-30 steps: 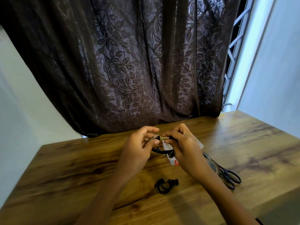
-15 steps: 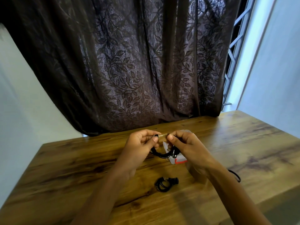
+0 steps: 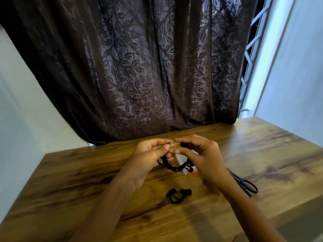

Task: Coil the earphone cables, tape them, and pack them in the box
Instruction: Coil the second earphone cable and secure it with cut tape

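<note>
Pinching a strip of brownish tape (image 3: 175, 145) between the fingertips of both hands, the person is holding a black earphone coil (image 3: 172, 165) up off the wooden table (image 3: 87, 172). The left hand (image 3: 150, 154) is closing on the coil and one tape end; the right hand (image 3: 201, 154) is gripping the other end. Compared with a second ago, the hands are sitting closer together and the tape is now stretching across the top of the bundle, so the wrap is likely about to close. Below the grip and nearer the person, a second coil (image 3: 178, 195) is lying finished on the table; just behind it, a small pale box (image 3: 185, 165) is waiting, and scissors (image 3: 246, 186) are resting to its right.
</note>
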### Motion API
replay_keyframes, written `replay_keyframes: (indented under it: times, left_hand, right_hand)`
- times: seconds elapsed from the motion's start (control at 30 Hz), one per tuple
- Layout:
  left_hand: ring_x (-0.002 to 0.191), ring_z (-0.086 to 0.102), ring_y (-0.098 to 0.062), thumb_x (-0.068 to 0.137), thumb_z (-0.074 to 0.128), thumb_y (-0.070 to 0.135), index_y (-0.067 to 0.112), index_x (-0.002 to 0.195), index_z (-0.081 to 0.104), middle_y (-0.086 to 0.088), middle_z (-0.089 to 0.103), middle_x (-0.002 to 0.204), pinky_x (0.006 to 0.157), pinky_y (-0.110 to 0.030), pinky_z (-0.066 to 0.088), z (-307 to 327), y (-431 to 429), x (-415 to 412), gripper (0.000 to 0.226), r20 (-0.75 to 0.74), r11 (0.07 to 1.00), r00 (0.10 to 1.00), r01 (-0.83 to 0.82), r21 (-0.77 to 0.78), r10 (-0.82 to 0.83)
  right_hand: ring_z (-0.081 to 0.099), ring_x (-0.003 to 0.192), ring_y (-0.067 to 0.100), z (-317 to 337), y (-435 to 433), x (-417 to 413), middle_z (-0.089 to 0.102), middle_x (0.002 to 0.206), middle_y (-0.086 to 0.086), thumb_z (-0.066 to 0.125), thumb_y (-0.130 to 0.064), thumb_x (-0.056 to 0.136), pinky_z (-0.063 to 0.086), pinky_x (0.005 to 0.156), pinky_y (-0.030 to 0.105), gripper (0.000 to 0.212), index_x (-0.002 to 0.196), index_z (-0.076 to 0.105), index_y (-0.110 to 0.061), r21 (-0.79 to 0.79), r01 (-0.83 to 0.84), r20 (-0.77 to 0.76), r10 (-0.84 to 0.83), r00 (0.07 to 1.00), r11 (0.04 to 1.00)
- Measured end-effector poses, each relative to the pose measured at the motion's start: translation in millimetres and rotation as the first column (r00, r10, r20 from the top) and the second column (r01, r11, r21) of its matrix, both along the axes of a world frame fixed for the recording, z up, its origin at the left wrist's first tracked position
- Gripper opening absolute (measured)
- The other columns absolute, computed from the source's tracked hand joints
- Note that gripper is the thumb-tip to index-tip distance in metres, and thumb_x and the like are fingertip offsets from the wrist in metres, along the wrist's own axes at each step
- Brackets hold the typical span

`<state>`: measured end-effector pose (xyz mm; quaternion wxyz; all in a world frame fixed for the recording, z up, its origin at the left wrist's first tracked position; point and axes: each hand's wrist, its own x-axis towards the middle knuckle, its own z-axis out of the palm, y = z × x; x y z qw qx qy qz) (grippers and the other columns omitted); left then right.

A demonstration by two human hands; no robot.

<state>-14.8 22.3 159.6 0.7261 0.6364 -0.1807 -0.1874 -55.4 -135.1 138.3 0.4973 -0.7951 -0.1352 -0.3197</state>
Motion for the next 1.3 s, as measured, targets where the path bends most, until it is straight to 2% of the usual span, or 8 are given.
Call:
replay_keyframes:
  times: [0.07,0.3,0.43,0.63,0.8,1.0,1.13,1.3]
  left_hand:
    - [0.064,0.062,-0.007,0.09,0.052,0.002,0.003,0.1,0.065,-0.008,0.066,0.08,0.068,-0.02,0.057,-0.9,0.2,-1.1,0.016,-0.002,1.0,1.0,0.011,-0.007,-0.011]
    - [0.075,0.065,-0.011,0.086,0.059,0.011,0.007,0.1,0.066,-0.009,0.071,0.09,0.076,-0.024,0.057,-10.9,2.1,-3.0,0.016,0.088,0.999,0.996,-0.027,0.027,0.024]
    - [0.07,0.066,-0.012,0.079,0.069,0.014,0.011,0.089,0.068,-0.005,0.071,0.079,0.069,-0.021,0.056,-18.9,-0.4,-2.0,0.011,0.179,0.984,0.976,-0.146,0.102,0.126]
    - [0.07,0.066,-0.01,0.084,0.064,0.01,0.011,0.09,0.067,-0.003,0.071,0.079,0.073,-0.022,0.056,-41.8,-2.6,0.5,0.006,0.074,0.98,0.982,-0.181,0.087,0.175]
    - [0.081,0.067,-0.014,0.086,0.062,0.011,0.013,0.093,0.065,-0.006,0.071,0.089,0.079,-0.03,0.055,-82.3,-8.5,-3.9,0.008,-0.122,0.959,0.952,-0.273,0.078,0.281]
    - [0.081,0.064,-0.013,0.085,0.062,0.008,0.004,0.109,0.056,-0.009,0.064,0.097,0.069,-0.023,0.055,-138.1,-24.4,-14.3,0.025,-0.364,0.945,0.872,-0.304,0.122,0.328]
    - [0.083,0.065,-0.017,0.081,0.068,0.01,0.007,0.108,0.054,-0.012,0.064,0.105,0.077,-0.03,0.054,-161.5,-31.8,-14.4,0.03,-0.36,0.945,0.885,-0.214,0.248,0.295]
    - [0.095,0.061,-0.018,0.084,0.066,0.013,0.011,0.105,0.061,-0.006,0.064,0.106,0.078,-0.027,0.05,-180.6,-45.2,-18.0,0.022,-0.228,0.895,0.944,-0.122,0.429,0.238]
  right_hand:
    - [0.068,0.086,0.011,-1.7,1.7,0.2,0.073,0.09,-0.002,0.07,-0.018,0.073,0.056,0.079,0.032,0.019,0.091,0.071,-0.024,0.112,-0.024,-0.044,0.029,0.999,0.993]
    - [0.063,0.054,0.001,-8.3,10.7,1.3,0.07,0.06,-0.006,0.064,0.005,0.078,0.048,0.054,0.011,0.009,0.082,0.068,-0.003,0.378,-0.135,-0.11,0.189,0.976,0.916]
    - [0.065,0.058,0.006,-15.1,14.4,3.4,0.07,0.063,-0.003,0.065,0.003,0.077,0.051,0.057,0.014,0.007,0.081,0.068,-0.001,0.401,-0.133,-0.152,0.209,0.966,0.906]
    - [0.07,0.072,0.016,-31.9,15.9,-0.2,0.073,0.076,0.007,0.062,-0.012,0.081,0.056,0.068,0.023,0.017,0.094,0.067,-0.003,0.502,-0.068,-0.299,0.247,0.922,0.862]
    - [0.069,0.079,0.016,-65.9,13.5,-16.2,0.072,0.081,0.005,0.063,-0.014,0.084,0.056,0.067,0.025,0.022,0.106,0.065,-0.01,0.476,0.054,-0.502,0.221,0.836,0.878]
    - [0.068,0.069,0.023,-116.4,12.8,-32.1,0.067,0.086,0.019,0.072,-0.015,0.076,0.058,0.055,0.031,0.031,0.096,0.055,0.001,0.552,0.377,-0.653,0.105,0.75,0.744]
    - [0.064,0.066,0.026,-141.0,0.6,-38.0,0.063,0.072,0.012,0.074,-0.025,0.068,0.058,0.063,0.04,0.028,0.077,0.059,-0.002,0.444,0.476,-0.725,-0.008,0.689,0.759]
    - [0.066,0.08,0.026,-165.8,-16.3,-40.7,0.07,0.083,0.012,0.07,-0.021,0.078,0.056,0.065,0.032,0.012,0.078,0.067,-0.01,0.311,0.58,-0.772,-0.156,0.616,0.752]
